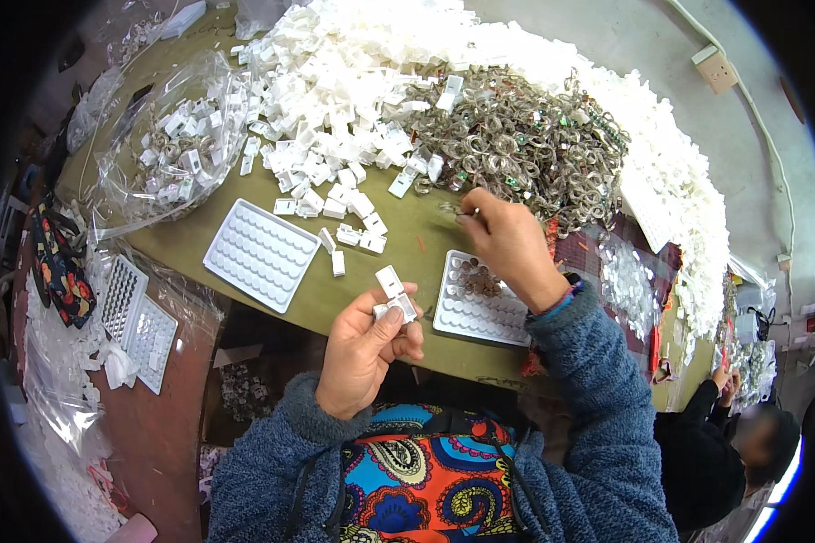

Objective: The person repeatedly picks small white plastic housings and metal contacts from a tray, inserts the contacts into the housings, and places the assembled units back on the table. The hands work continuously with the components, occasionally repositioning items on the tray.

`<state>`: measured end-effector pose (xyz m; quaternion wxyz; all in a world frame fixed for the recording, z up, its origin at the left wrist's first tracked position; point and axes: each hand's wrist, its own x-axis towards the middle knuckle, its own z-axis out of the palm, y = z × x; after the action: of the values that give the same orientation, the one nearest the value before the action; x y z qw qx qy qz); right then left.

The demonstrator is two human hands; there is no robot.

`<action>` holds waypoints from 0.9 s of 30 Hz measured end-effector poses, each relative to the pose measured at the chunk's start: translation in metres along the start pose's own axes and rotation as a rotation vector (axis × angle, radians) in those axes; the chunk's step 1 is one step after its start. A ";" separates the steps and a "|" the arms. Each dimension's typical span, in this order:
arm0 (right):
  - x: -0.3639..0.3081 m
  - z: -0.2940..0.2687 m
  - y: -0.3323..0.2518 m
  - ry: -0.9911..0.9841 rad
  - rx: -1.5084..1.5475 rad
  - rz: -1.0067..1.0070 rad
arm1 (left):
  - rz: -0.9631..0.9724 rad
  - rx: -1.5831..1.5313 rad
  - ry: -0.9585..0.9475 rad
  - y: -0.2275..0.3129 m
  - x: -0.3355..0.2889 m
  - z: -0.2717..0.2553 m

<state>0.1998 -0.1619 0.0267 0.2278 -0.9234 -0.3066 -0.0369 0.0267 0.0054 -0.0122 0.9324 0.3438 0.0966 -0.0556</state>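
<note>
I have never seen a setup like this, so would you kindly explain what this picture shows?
There is no machine here: a person works with two bare hands, seen by a fisheye camera worn on the head and looking down, hence the curved edges. On the green table lie heaped white plastic pieces, a pile of greyish coils and two white trays, the right one holding small brown pieces. The left hand holds a small white case, seemingly open. The right hand is near the coils; whatever it may hold is too small to identify.
</note>
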 end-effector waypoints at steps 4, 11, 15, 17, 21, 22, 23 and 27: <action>-0.013 -0.024 -0.011 0.003 0.734 0.265 | -0.042 -0.066 -0.078 0.003 0.001 -0.003; -0.080 -0.021 -0.049 -0.220 1.289 0.426 | -0.119 -0.171 -0.182 0.001 -0.004 0.001; -0.103 -0.020 -0.054 -0.376 1.151 0.481 | -0.078 -0.175 -0.209 0.001 -0.009 0.002; -0.112 -0.016 -0.059 -0.278 0.921 0.405 | -0.073 -0.155 -0.214 0.001 -0.014 0.004; -0.128 -0.010 -0.067 -0.109 0.516 0.183 | -0.059 -0.047 -0.158 -0.003 -0.021 0.010; -0.131 -0.009 -0.068 -0.083 0.486 0.115 | -0.057 -0.026 -0.142 -0.004 -0.022 0.011; -0.133 -0.008 -0.069 -0.054 0.459 0.042 | -0.053 -0.020 -0.144 -0.003 -0.023 0.010; -0.136 -0.016 -0.065 -0.077 0.740 0.311 | -0.088 -0.068 -0.138 0.002 -0.028 0.003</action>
<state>0.0531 -0.1974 0.0382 0.5360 -0.8152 -0.1641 0.1457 -0.0001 0.0058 -0.0029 0.9446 0.3028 0.0489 -0.1166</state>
